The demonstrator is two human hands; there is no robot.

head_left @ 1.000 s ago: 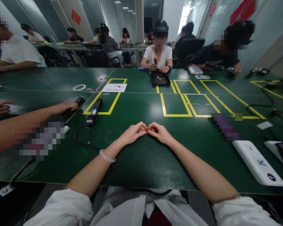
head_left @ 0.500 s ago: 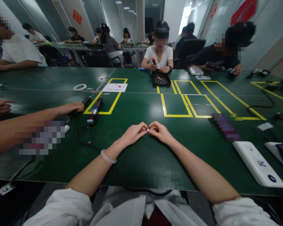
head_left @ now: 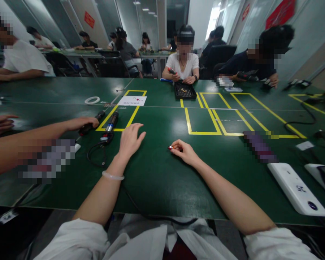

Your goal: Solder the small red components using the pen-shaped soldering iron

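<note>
A small red-and-white piece [head_left: 170, 147], too small to name, is pinched between the thumb and fingertips of my right hand [head_left: 184, 152], just above the green table. My left hand [head_left: 131, 141] is off to the left, palm down with its fingers stretched out, and nothing shows in it. Closest to it lies a black, cylindrical electric screwdriver [head_left: 111, 124] with a silver-and-blue band and a cord. Beyond it, a white sheet [head_left: 128, 101] carries a few tiny red and dark bits.
At left, a co-worker's hand [head_left: 88, 124] grips another dark tool. Across the table, a person works over a black tray [head_left: 185, 91]. A white power bank [head_left: 296, 187] and a phone [head_left: 260, 147] lie at right. Yellow tape [head_left: 204, 133] marks rectangles; a white ring [head_left: 92, 100] lies at far left.
My hands were together at the small piece. My left hand has let go and moved left and away from me with fingers spread. My right hand stays in place, holding the piece.
</note>
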